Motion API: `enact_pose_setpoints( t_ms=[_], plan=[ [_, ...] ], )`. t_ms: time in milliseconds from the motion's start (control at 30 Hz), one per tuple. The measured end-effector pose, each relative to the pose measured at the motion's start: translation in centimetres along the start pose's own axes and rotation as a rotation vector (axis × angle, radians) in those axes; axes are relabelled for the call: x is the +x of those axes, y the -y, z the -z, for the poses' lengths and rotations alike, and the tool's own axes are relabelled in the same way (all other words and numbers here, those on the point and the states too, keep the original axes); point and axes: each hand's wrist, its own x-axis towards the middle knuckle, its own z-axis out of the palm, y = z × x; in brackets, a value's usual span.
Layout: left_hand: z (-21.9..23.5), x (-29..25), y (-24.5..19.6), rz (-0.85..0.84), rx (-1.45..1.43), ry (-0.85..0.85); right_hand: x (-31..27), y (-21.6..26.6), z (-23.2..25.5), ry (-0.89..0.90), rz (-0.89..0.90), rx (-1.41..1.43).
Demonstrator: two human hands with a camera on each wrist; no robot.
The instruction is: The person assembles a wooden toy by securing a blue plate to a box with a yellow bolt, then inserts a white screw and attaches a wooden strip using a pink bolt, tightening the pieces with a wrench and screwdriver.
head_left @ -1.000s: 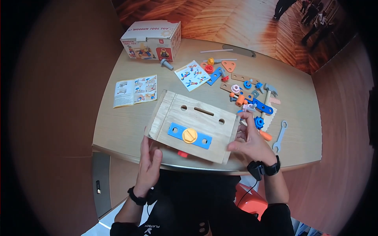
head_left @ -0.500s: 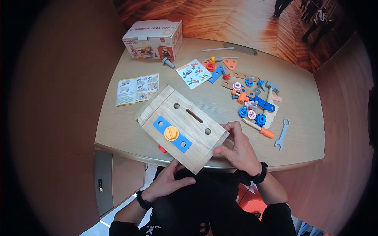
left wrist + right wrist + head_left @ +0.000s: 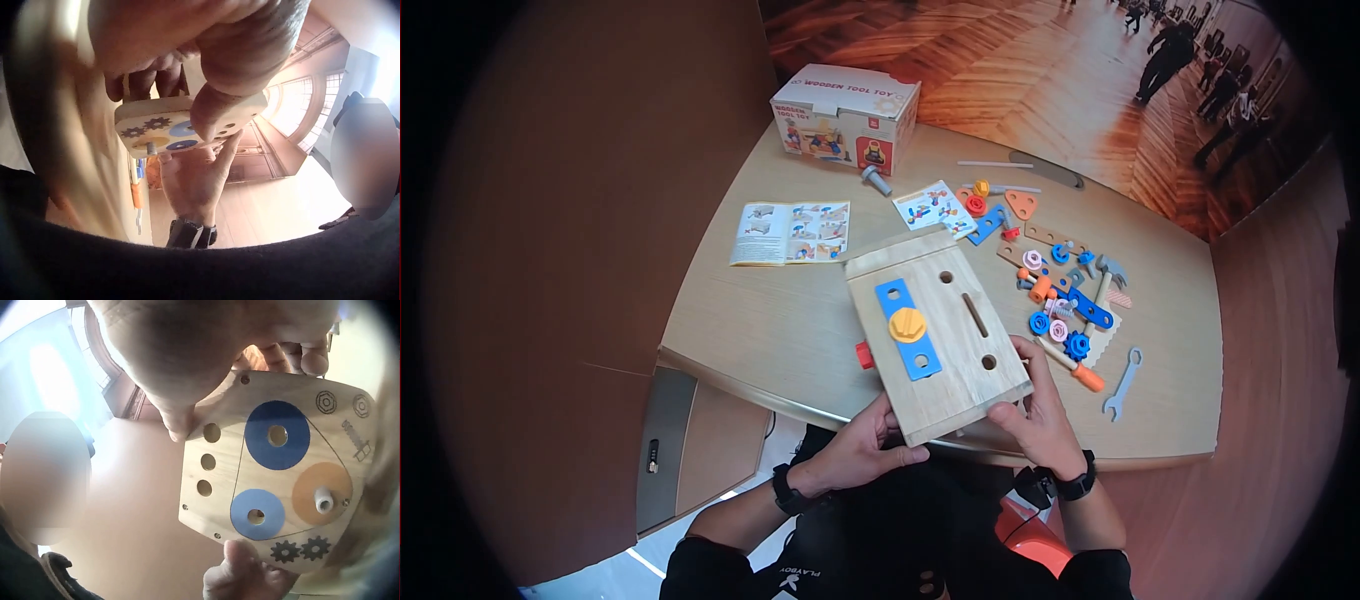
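Observation:
Both hands hold a wooden toy toolbox (image 3: 952, 370), tilted above the table's near edge. On its upper face lies a blue strip with holes (image 3: 918, 357), crossed by a yellow slotted bolt head (image 3: 907, 325). A red piece (image 3: 864, 355) sticks out at its left side. My left hand (image 3: 855, 447) grips the near-left edge, thumb toward the body. My right hand (image 3: 1040, 425) grips the near-right corner. In the right wrist view, the end panel (image 3: 212, 537) shows dark blue, light blue and orange discs and printed gears. A grey threaded end (image 3: 324, 500) pokes through the orange disc.
Toy nuts, bolts, strips, a hammer (image 3: 1112, 268) and an orange-handled screwdriver (image 3: 1087, 377) lie on the table's right side. A grey wrench (image 3: 1122, 384) is nearer the right edge. A leaflet (image 3: 790, 234) and cardboard box (image 3: 846, 120) are at the back left.
The toolbox has turned clockwise, so the blue strip now runs nearly toward the body. My left hand has shifted from its left end to the near edge. The head view has swung left.

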Motion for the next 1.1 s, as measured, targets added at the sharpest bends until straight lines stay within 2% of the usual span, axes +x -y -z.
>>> enact_pose_setpoints(
  t_ms=[67,300,400,567,700,900,967,1100],
  plan=[
    [0.0,0.0,-0.3,-0.051,-0.029,0.042,-0.4,0.0,0.1,-0.016,-0.014,0.032],
    [0.5,0.0,-0.7,-0.136,0.035,0.018,-1.3,0.1,0.1,-0.027,0.002,-0.088],
    [0.6,0.0,-1.0,-0.203,0.0,0.009,-1.1,1.0,0.0,-0.003,-0.026,-0.042],
    [1.2,-0.4,0.1,-0.279,-0.09,-0.02,-1.0,1.4,0.5,0.106,-0.095,-0.162],
    [1.1,-0.8,0.4,-0.252,-0.082,-0.039,-1.1,1.0,0.2,0.11,-0.071,-0.148],
    [1.7,-0.7,1.5,-0.325,-0.066,-0.093,-1.3,0.8,0.6,0.134,-0.083,-0.092],
    [2.1,-0.8,2.1,-0.371,-0.098,-0.114,-1.3,0.2,1.2,0.171,0.002,-0.079],
    [2.7,-0.9,2.6,-0.385,-0.118,-0.147,-0.8,-0.2,1.4,0.102,-0.038,0.011]
  ],
)
